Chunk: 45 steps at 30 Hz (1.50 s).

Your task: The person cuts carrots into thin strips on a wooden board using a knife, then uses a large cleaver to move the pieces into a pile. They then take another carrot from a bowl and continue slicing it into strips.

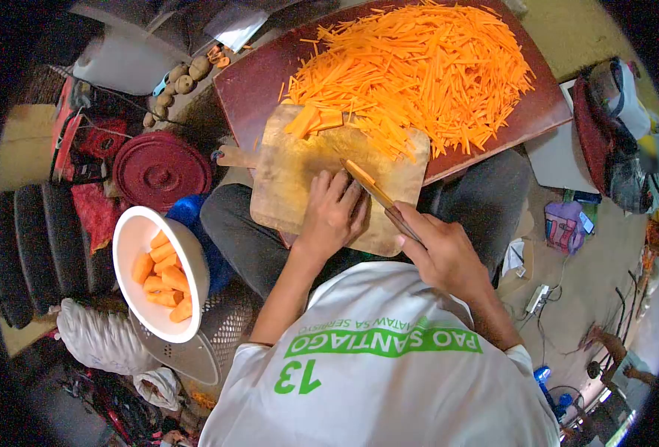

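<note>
My right hand [445, 253] grips the handle of a knife [389, 205], its blade slanting up and left over a wooden cutting board [277, 201]. A thin carrot piece [361, 173] lies along the blade. Close to the blade, my left hand [333, 212] rests on the board with its fingers bent together; whatever is under them is hidden. Several thicker carrot chunks [314, 121] sit at the board's far edge. Beyond them a big heap of carrot strips [426, 71] covers much of a dark red table [251, 89] and spills onto the board.
To my left stands a white basin [125, 253] with peeled carrot pieces [167, 276] in it. Behind it are a dark red lid [162, 171] and several round brown root vegetables [184, 83]. A purple bag [565, 223] and a white power strip [538, 298] lie on the floor at right.
</note>
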Motion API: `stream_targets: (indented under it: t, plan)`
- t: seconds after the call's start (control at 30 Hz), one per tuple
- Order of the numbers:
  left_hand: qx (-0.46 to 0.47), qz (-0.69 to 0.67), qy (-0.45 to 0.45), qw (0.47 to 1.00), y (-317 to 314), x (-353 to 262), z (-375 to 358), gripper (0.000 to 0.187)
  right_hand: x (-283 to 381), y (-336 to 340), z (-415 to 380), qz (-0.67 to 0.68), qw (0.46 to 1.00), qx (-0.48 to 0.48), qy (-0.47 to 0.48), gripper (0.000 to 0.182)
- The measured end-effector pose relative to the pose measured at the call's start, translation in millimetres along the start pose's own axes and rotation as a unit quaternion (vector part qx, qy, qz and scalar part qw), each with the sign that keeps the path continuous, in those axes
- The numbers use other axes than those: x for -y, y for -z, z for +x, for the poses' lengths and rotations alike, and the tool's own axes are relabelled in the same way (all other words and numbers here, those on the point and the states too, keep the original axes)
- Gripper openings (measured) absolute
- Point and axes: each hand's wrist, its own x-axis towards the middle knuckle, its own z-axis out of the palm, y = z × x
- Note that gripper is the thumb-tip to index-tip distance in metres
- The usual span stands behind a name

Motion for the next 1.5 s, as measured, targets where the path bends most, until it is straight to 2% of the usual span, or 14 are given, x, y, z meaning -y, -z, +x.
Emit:
stream_targets:
  t: [0.1, 0.3, 0.5, 0.7, 0.9, 1.0, 1.1, 1.2, 1.4, 1.5]
  plan:
    - [-0.005, 0.007, -0.013, 1.000, 0.2, 0.9, -1.8, 0.036, 3.1, -1.1, -6.8, -0.047, 0.998, 0.023, -0.018, 0.055]
    - [0.044, 0.014, -0.001, 0.999, 5.0, 3.9, -3.2, 0.043, 11.0, -0.6, -6.7, -0.064, 0.998, 0.012, 0.014, 0.057]
    - [0.013, 0.001, 0.004, 1.000, 3.5, 4.5, -1.8, 0.044, 22.1, 10.1, -4.3, -0.089, 0.992, 0.082, -0.031, 0.057]
    - [0.013, 0.006, 0.006, 1.000, 1.5, 8.1, -6.4, 0.042, 23.7, 14.3, -1.5, -0.072, 0.991, 0.101, -0.043, 0.060]
    - [0.028, -0.003, 0.014, 1.000, 4.3, 5.4, -3.2, 0.042, 34.4, 19.9, 1.9, -0.081, 0.980, 0.153, -0.097, 0.058]
    - [0.019, -0.006, 0.007, 1.000, -0.3, 8.1, -5.3, 0.042, 25.5, 12.0, 4.2, -0.069, 0.984, 0.136, -0.093, 0.056]
    - [0.027, 0.021, -0.002, 0.999, -2.2, 9.2, -6.7, 0.041, 11.7, -3.2, 22.1, -0.096, 0.990, 0.093, -0.041, 0.054]
    - [0.022, 0.002, 0.007, 1.000, 4.0, 4.7, -1.6, 0.042, 19.2, -5.3, 35.8, -0.082, 0.992, 0.073, -0.060, 0.048]
    - [0.006, -0.013, 0.034, 0.999, -1.5, 4.8, -7.9, 0.041, 24.9, 13.0, 10.5, -0.060, 0.989, 0.113, -0.068, 0.052]
    - [0.009, -0.014, 0.028, 0.999, -2.7, 8.0, -5.9, 0.038, 25.1, 6.8, 9.1, -0.053, 0.991, 0.095, -0.084, 0.048]
